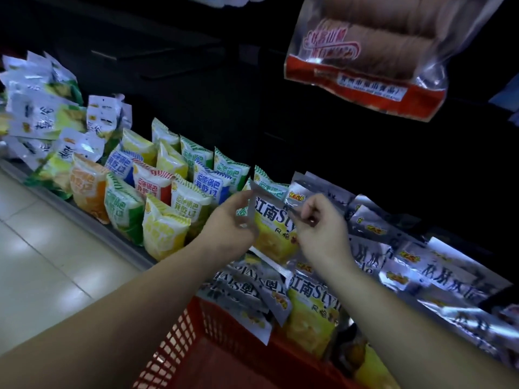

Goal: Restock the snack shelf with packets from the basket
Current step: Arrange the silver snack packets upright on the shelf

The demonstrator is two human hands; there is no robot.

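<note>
Both hands [233, 220] [320, 228] pinch packet [273, 231] (lower edge hidden).

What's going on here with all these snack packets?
A person is restocking a shop shelf. The left hand and right hand pinch one silver-and-yellow packet by its upper edges, just above the shelf. Spare packets of the same kind lie in the red basket below.

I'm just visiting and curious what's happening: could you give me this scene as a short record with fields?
Held item: silver-and-yellow packet, in both hands
Left hand: pinches packet's left edge
Right hand: pinches its upper right edge
Basket: red, holds more packets
Shelf: colourful packets standing in rows
Overhead: clear biscuit bag
</note>
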